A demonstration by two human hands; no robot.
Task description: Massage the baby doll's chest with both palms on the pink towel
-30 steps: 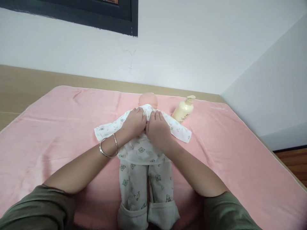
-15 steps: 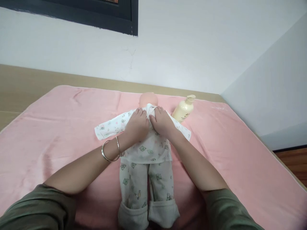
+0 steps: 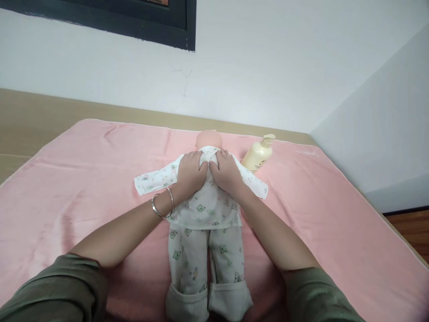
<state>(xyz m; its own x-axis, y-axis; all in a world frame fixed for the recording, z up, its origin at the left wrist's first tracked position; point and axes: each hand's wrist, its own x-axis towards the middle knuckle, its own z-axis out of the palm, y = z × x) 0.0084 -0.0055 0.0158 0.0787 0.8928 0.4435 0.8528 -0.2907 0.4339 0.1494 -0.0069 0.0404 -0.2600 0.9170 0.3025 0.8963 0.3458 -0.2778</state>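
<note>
A baby doll lies on a pink sheet, its bald head away from me and no face showing. It wears a white printed long-sleeved top and matching trousers with turned-up cuffs. My left hand lies flat on the left of the doll's upper back, fingers stretched toward its shoulder. On the right side rests my right hand, also flat with fingers extended. The two thumbs point inward and nearly meet at the middle. Both palms hide part of the top.
A cream pump bottle lies tilted or leaning on the pink sheet, right of the doll's head. Behind runs a wooden ledge against a white wall. A dark window frame is at the upper left.
My left hand has turned from fingers bunched near the collar to lying flatter on the back. The collar fabric lies smoother. My right hand has barely moved.
</note>
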